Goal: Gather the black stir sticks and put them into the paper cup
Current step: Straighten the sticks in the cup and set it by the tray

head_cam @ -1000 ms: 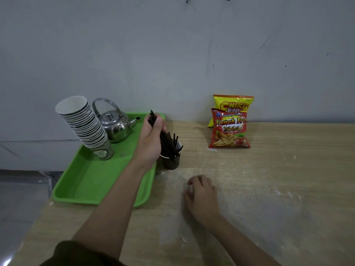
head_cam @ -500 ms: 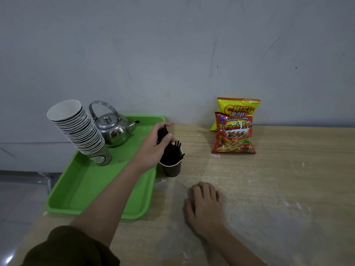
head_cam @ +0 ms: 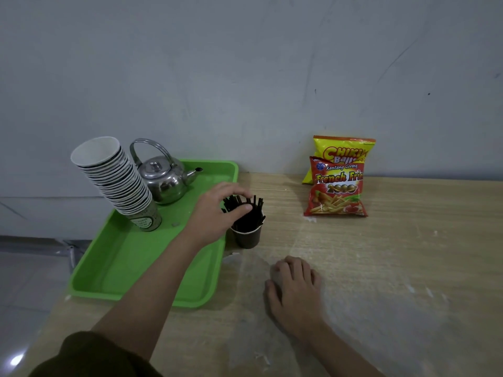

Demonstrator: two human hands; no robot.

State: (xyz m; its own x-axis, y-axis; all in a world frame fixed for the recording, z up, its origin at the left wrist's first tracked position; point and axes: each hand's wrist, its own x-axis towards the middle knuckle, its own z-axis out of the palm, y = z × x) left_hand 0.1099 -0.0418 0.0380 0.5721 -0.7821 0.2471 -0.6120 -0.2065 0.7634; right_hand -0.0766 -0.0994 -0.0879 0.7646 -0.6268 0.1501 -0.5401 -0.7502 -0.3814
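A dark paper cup (head_cam: 247,237) stands on the wooden table just right of the green tray. A bundle of black stir sticks (head_cam: 249,213) stands in it, tops fanned out above the rim. My left hand (head_cam: 217,210) curls around the tops of the sticks, thumb and fingers touching them. My right hand (head_cam: 294,287) rests flat on the table in front of the cup, fingers loosely together, holding nothing.
A green tray (head_cam: 130,262) lies at the left, carrying a leaning stack of paper cups (head_cam: 114,178) and a steel kettle (head_cam: 163,180). Two snack bags (head_cam: 337,180) lean on the wall at the back right. The table edge runs along the left.
The bundle of sticks held above the cup has gone down into it and fanned out. My left hand has lowered with it. My right hand has flattened slightly.
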